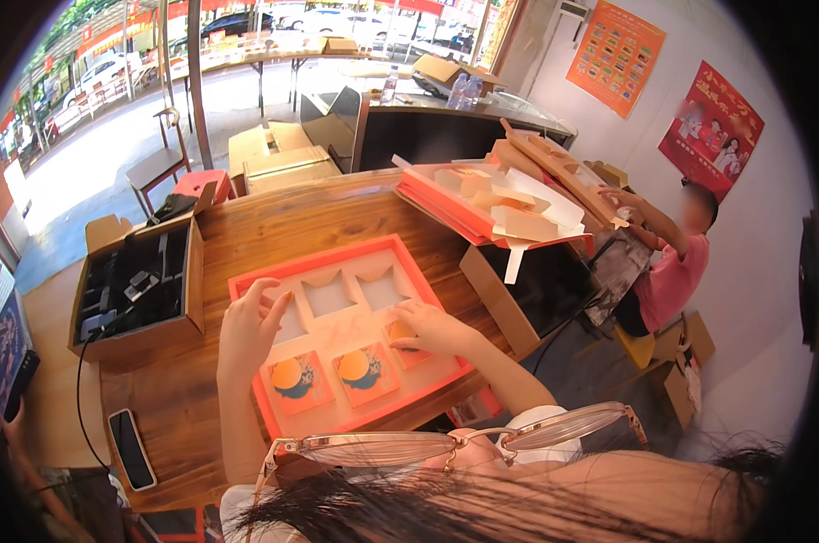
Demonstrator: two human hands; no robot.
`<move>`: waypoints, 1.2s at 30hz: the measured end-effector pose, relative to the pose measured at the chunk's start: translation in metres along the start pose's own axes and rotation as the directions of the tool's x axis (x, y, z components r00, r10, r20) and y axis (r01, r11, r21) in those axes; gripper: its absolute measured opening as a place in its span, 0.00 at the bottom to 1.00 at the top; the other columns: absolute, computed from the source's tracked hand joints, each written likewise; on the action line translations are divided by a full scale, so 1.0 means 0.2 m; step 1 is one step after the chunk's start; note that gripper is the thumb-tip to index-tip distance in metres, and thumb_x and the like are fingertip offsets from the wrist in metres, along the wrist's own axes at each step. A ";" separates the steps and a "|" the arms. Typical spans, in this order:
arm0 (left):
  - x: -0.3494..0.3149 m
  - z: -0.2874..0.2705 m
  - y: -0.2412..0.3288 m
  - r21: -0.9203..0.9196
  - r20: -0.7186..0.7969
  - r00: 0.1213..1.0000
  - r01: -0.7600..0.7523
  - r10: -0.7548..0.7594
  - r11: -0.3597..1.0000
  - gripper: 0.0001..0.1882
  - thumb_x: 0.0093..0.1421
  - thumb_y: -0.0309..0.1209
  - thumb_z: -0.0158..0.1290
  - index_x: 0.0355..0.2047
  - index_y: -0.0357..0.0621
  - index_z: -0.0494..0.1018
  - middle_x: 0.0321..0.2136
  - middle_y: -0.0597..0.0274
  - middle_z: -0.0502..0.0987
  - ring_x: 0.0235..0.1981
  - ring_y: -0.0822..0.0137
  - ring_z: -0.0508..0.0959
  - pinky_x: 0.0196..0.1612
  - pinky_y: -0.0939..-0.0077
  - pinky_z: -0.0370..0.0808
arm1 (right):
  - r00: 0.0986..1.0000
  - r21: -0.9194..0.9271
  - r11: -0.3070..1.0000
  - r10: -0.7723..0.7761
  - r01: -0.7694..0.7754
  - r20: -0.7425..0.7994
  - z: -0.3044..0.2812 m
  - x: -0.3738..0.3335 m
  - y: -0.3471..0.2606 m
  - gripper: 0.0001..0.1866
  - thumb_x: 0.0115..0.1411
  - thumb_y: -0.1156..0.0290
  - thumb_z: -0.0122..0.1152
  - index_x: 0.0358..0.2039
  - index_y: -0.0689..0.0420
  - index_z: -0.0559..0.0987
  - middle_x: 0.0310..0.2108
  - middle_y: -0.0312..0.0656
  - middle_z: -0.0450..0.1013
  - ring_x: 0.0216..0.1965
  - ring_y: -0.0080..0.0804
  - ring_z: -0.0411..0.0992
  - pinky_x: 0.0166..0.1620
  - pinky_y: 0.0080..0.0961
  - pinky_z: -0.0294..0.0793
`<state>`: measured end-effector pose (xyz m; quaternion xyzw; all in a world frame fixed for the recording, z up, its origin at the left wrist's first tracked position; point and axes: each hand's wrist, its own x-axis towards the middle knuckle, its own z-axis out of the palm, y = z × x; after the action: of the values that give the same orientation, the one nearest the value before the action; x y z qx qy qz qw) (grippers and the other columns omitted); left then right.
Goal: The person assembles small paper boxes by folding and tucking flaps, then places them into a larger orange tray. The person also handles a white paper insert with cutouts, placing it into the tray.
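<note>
A shallow red-orange gift box (pixel 244 286) with a pale compartment insert lies open on the wooden table. Two small square printed boxes, one at the left (pixel 298 381) and one in the middle (pixel 366 373), sit in its near row. My right hand (pixel 432 328) rests on a third printed box (pixel 413 355) at the right of that row, fingers spread and partly covering it. My left hand (pixel 248 328) bends over the left side of the insert, fingers apart at a far-row compartment; nothing shows in them. Two other far-row compartments (pixel 330 297) hold no printed boxes.
A cardboard box with black contents (pixel 142 285) stands at the left, a phone (pixel 133 448) near it. Orange trays and folded card pieces (pixel 509 204) are stacked at the far right. Beyond them sits a person in pink (pixel 676 276), handling cardboard. A black cable (pixel 81 398) hangs left.
</note>
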<state>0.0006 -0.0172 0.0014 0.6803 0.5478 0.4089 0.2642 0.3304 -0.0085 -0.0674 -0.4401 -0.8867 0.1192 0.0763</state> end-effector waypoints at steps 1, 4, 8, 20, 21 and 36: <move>-0.01 0.00 -0.01 0.012 -0.002 1.000 0.003 -0.003 1.000 0.15 0.61 0.39 0.53 0.41 0.40 0.72 0.16 0.59 0.75 0.19 0.68 0.78 0.25 0.75 0.71 | 1.000 0.027 1.000 0.013 -0.013 0.015 0.00 0.01 -0.01 0.36 0.56 0.49 0.59 0.56 0.64 0.66 0.54 0.54 0.64 0.58 0.48 0.61 0.58 0.38 0.62; -0.01 0.00 0.02 0.009 0.016 0.999 0.035 -0.035 0.999 0.15 0.61 0.39 0.53 0.41 0.41 0.72 0.16 0.59 0.74 0.19 0.68 0.78 0.26 0.74 0.71 | 0.998 0.066 0.996 0.067 -0.066 -0.008 -0.03 -0.02 -0.03 0.33 0.55 0.58 0.64 0.56 0.64 0.66 0.55 0.53 0.64 0.57 0.48 0.63 0.57 0.36 0.64; -0.02 -0.01 0.02 0.005 0.019 0.998 0.066 -0.066 0.998 0.15 0.61 0.39 0.53 0.42 0.41 0.72 0.18 0.59 0.75 0.20 0.67 0.78 0.26 0.74 0.71 | 0.996 0.057 0.994 0.092 -0.091 -0.016 -0.11 -0.06 -0.06 0.36 0.50 0.62 0.68 0.56 0.63 0.66 0.56 0.53 0.63 0.56 0.48 0.63 0.58 0.35 0.64; -0.01 0.00 0.00 0.057 0.066 0.993 0.090 -0.093 0.994 0.16 0.61 0.40 0.53 0.43 0.41 0.73 0.24 0.57 0.77 0.23 0.65 0.78 0.29 0.71 0.72 | 0.991 0.029 0.999 0.032 -0.036 0.132 -0.11 -0.12 -0.01 0.53 0.31 0.66 0.78 0.60 0.62 0.60 0.53 0.48 0.63 0.52 0.48 0.64 0.57 0.37 0.61; 0.00 0.01 0.01 0.059 0.070 0.993 0.086 -0.090 0.995 0.17 0.61 0.40 0.53 0.43 0.41 0.73 0.24 0.57 0.77 0.23 0.64 0.78 0.29 0.71 0.72 | 0.990 0.014 0.999 0.038 -0.040 0.134 -0.11 -0.12 0.00 0.53 0.31 0.66 0.77 0.59 0.62 0.60 0.52 0.49 0.63 0.50 0.49 0.64 0.57 0.37 0.61; -0.02 0.01 -0.01 0.079 0.102 0.994 0.034 -0.042 0.996 0.18 0.60 0.42 0.53 0.43 0.41 0.73 0.25 0.56 0.78 0.24 0.62 0.78 0.30 0.69 0.72 | 0.987 0.257 0.966 -0.080 0.042 0.142 -0.17 -0.09 0.03 0.43 0.40 0.72 0.71 0.58 0.62 0.62 0.54 0.48 0.60 0.43 0.41 0.70 0.46 0.28 0.73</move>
<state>0.0012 -0.0196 -0.0022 0.6998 0.5617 0.3463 0.2736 0.3549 -0.0146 -0.0378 -0.3889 -0.8807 0.2619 0.0678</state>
